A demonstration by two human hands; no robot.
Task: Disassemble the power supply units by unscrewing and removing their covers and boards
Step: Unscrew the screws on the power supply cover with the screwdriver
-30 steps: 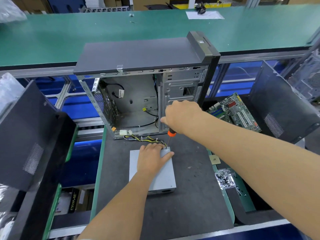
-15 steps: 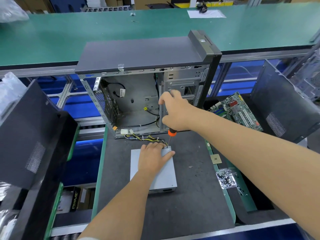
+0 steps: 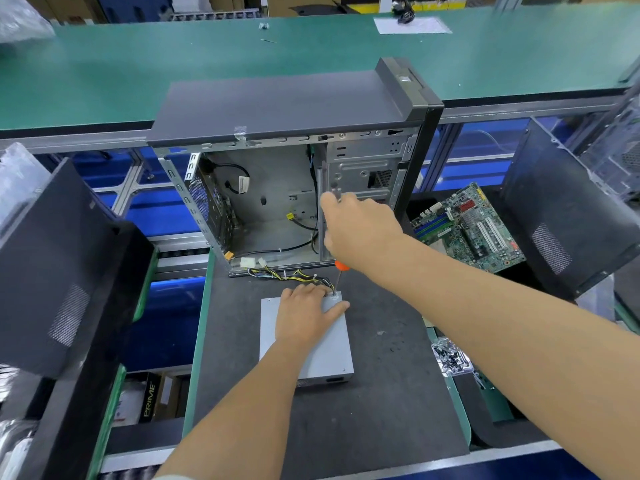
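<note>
A grey metal power supply unit (image 3: 329,355) lies flat on the dark mat, its yellow and black cable bundle (image 3: 294,274) trailing toward the open case. My left hand (image 3: 304,315) presses flat on its cover, thumb spread to the right. My right hand (image 3: 356,230) grips a screwdriver (image 3: 338,277) with an orange collar, held upright. Its tip sits on the far right corner of the cover. Most of the handle is hidden in my fist.
An open computer case (image 3: 277,188) stands just behind the unit. A motherboard (image 3: 471,230) lies to the right, beside a black side panel (image 3: 561,216). A bag of screws (image 3: 450,356) sits at the mat's right edge. Black panels (image 3: 52,271) lean at the left.
My right hand has turned on the screwdriver handle and its fingers have shifted upward. The left hand and the unit have stayed put.
</note>
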